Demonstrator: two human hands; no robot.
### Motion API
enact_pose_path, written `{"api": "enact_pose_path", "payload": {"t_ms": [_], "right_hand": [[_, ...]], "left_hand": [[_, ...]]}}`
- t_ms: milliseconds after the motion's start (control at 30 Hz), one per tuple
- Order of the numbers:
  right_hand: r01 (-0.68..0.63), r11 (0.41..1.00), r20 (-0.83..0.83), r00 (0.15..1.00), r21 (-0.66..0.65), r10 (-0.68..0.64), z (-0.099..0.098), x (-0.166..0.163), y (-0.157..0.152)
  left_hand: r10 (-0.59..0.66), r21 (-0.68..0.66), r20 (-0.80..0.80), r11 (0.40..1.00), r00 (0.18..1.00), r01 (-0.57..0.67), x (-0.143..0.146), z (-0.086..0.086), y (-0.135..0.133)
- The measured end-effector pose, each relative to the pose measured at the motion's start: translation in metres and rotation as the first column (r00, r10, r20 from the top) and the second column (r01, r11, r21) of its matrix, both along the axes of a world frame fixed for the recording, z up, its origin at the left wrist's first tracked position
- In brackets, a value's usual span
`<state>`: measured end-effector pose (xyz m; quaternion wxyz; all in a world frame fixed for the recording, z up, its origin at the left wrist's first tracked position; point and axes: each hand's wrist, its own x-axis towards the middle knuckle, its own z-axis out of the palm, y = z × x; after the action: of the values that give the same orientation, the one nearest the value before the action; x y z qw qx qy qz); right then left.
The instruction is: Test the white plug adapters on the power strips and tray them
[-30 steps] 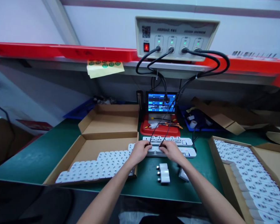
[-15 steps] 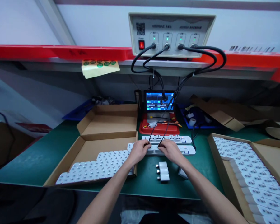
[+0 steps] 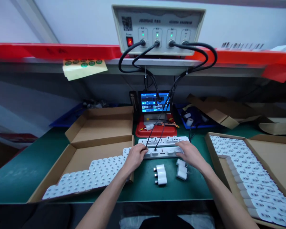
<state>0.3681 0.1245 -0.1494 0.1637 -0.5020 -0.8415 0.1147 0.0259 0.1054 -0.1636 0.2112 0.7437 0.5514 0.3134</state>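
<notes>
The left hand (image 3: 134,158) curls palm-down while the right hand (image 3: 192,155) lies palm-down, fingers (image 3: 181,152) spread.

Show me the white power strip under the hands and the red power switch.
White power strip (image 3: 162,153): head view, middle of its top face.
Red power switch (image 3: 130,41): head view, its lit front.
</notes>
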Motion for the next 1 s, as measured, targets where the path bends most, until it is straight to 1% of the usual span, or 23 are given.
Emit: {"api": "enact_pose_path", "payload": {"t_ms": [33,100,167,200,233,267,333,367,400,433,500,567,600,667,700,733,767,800,833,900,933,967,1000], "right_hand": [[0.014,1.0,0.038,0.999,-0.017,-0.013,-0.003,0.001,0.0],[0.046,0.998,0.095,0.995,-0.051,-0.041,-0.008,0.0,0.0],[0.059,0.996,0.115,0.992,-0.063,-0.052,-0.012,-0.001,0.001],[0.057,0.997,0.114,0.992,-0.06,-0.05,-0.015,-0.001,0.001],[0.053,0.997,0.11,0.993,-0.051,-0.047,-0.017,0.0,0.0],[0.048,0.998,0.105,0.994,-0.039,-0.044,-0.02,0.001,0.0],[0.04,0.999,0.091,0.995,-0.016,-0.038,-0.024,0.004,-0.002],[0.037,0.999,0.08,0.996,-0.005,-0.037,-0.024,0.006,-0.002],[0.036,0.999,0.061,0.997,0.008,-0.036,-0.023,0.008,-0.002],[0.037,0.999,0.032,0.999,0.029,-0.038,-0.02,0.011,-0.001],[0.048,0.995,-0.052,0.998,0.088,-0.044,-0.008,0.018,-0.001],[0.05,0.989,-0.135,0.99,0.141,-0.031,0.009,0.025,-0.004],[0.046,0.987,-0.169,0.985,0.152,-0.02,0.018,0.028,-0.007],[0.023,0.991,-0.237,0.972,0.129,0.008,0.034,0.031,-0.016],[0.004,0.995,-0.278,0.96,0.104,0.025,0.04,0.03,-0.022],[-0.015,0.997,-0.325,0.945,0.078,0.04,0.043,0.028,-0.027],[-0.032,0.998,-0.373,0.927,0.052,0.049,0.045,0.024,-0.032],[-0.041,0.999,-0.421,0.906,0.029,0.049,0.045,0.019,-0.036],[-0.038,0.999,-0.467,0.883,0.012,0.04,0.044,0.012,-0.04],[-0.01,1.0,-0.554,0.832,-0.006,0.005,0.04,-0.004,-0.044],[0.005,1.0,-0.594,0.805,-0.008,-0.009,0.038,-0.013,-0.045],[0.015,1.0,-0.626,0.779,-0.004,-0.014,0.036,-0.022,-0.045],[0.015,1.0,-0.648,0.762,0.004,-0.009,0.035,-0.03,-0.045]], "left_hand": [[0.013,0.017,0.002,1.0,1.0,-0.013,0.001,0.002,-0.001],[0.113,0.117,0.03,0.986,0.993,-0.115,0.006,0.007,-0.006],[0.217,0.274,0.073,0.934,0.973,-0.229,0.021,0.012,-0.012],[0.222,0.345,0.07,0.909,0.973,-0.232,0.032,0.013,-0.015],[0.186,0.395,0.031,0.9,0.982,-0.183,0.046,0.013,-0.019],[0.121,0.414,-0.044,0.905,0.992,-0.092,0.061,0.012,-0.021],[-0.011,0.363,-0.24,0.927,0.971,0.1,0.094,0.006,-0.021],[-0.058,0.305,-0.333,0.938,0.941,0.166,0.11,0.002,-0.019],[-0.094,0.238,-0.412,0.949,0.906,0.206,0.123,0.0,-0.015],[-0.127,0.165,-0.47,0.96,0.873,0.228,0.133,-0.002,-0.01],[-0.187,0.029,-0.518,0.971,0.835,0.235,0.145,-0.003,0.0],[-0.222,-0.057,-0.517,0.973,0.827,0.225,0.148,0.002,0.008],[-0.227,-0.069,-0.506,0.972,0.832,0.223,0.146,0.005,0.01],[-0.205,-0.016,-0.42,0.976,0.884,0.218,0.141,0.013,0.011],[-0.19,0.03,-0.324,0.977,0.927,0.211,0.139,0.018,0.01],[-0.181,0.074,-0.183,0.978,0.966,0.197,0.136,0.021,0.008],[-0.17,0.102,-0.006,0.98,0.986,0.169,0.134,0.024,0.005],[-0.151,0.103,0.183,0.986,0.971,0.134,0.133,0.025,0.001],[-0.118,0.069,0.36,0.993,0.925,0.1,0.132,0.025,-0.003],[-0.017,-0.048,0.641,0.997,0.768,0.062,0.133,0.021,-0.015],[0.03,-0.097,0.731,0.993,0.681,0.061,0.133,0.018,-0.022],[0.059,-0.129,0.79,0.989,0.61,0.071,0.132,0.015,-0.03],[0.071,-0.144,0.821,0.986,0.567,0.085,0.13,0.013,-0.037]]}}
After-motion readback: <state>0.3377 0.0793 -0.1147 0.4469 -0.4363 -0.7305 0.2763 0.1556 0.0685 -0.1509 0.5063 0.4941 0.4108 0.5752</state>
